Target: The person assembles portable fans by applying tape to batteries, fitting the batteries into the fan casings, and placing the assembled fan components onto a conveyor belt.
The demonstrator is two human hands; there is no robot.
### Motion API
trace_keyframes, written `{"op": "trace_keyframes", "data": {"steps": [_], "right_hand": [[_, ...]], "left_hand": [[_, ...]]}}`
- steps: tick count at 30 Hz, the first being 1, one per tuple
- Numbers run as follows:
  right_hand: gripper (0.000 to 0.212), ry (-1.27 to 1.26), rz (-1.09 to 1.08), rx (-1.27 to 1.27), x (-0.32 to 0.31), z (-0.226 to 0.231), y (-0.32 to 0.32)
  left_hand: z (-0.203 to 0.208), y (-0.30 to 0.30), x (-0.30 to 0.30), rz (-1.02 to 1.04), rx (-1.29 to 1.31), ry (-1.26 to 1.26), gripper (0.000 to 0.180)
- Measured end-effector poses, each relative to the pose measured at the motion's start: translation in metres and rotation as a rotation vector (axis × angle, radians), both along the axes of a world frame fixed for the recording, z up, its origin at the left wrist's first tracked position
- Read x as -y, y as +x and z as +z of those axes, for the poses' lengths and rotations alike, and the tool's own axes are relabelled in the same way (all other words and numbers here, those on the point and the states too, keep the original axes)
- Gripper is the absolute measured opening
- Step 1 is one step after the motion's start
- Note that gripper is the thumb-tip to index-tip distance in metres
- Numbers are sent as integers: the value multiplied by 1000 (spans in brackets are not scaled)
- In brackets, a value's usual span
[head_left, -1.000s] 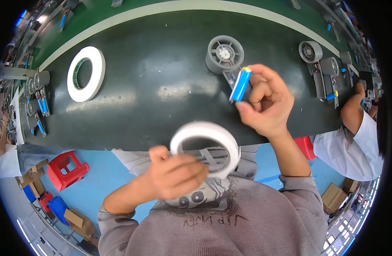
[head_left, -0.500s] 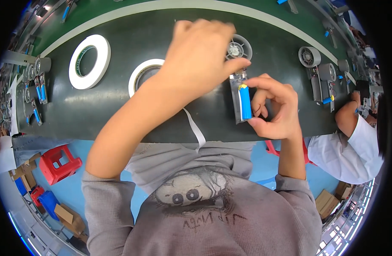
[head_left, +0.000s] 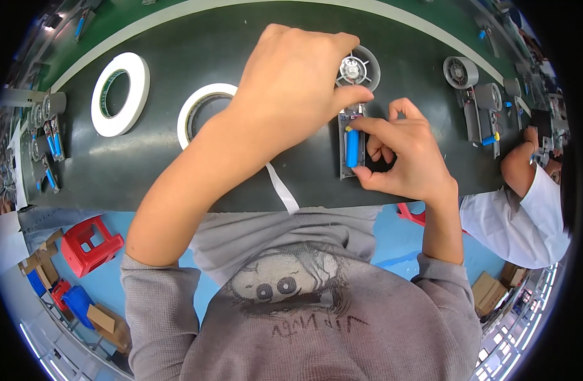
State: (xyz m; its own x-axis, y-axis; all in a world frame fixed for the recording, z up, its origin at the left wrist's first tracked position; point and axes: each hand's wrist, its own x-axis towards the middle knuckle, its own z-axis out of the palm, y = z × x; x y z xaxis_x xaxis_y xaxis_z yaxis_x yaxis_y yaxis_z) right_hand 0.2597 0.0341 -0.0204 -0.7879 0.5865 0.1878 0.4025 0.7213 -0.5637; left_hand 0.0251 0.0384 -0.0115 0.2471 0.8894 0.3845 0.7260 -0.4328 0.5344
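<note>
In front of me lies a small fan unit with a round grey fan head (head_left: 366, 68) and a long open handle housing (head_left: 346, 170). My left hand (head_left: 294, 82) reaches across to the fan head, with fingertip and thumb at its left rim; its other fingers are bent out of sight. My right hand (head_left: 409, 149) pinches a blue cylindrical battery (head_left: 352, 149) between finger and thumb, at its two ends. The battery lies lengthwise along the housing trough, its yellow-tipped end toward the fan head. Whether it is fully seated, I cannot tell.
Two white tape rolls (head_left: 138, 95) (head_left: 188, 108) are at left on the dark green table (head_left: 240, 187); a white strip (head_left: 282, 189) hangs toward the near edge. More fan units (head_left: 460, 73) stand at right, others (head_left: 53, 105) at far left. A co-worker's arm (head_left: 520, 165) is at right.
The battery has turned and shifted to lie along the housing, and its white strip no longer shows. My right hand has moved slightly left with it. The left hand stays at the fan head.
</note>
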Motion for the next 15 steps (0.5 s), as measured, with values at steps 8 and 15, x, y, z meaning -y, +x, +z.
{"op": "trace_keyframes", "data": {"steps": [8,15], "right_hand": [[56,-289,-321,-214,5,3,10],[42,-590,-458,-8,11,28,-25]], "left_hand": [[0,0,-4,-7,-52,86,54],[17,-4,-10,-12,-41,45,52]]}}
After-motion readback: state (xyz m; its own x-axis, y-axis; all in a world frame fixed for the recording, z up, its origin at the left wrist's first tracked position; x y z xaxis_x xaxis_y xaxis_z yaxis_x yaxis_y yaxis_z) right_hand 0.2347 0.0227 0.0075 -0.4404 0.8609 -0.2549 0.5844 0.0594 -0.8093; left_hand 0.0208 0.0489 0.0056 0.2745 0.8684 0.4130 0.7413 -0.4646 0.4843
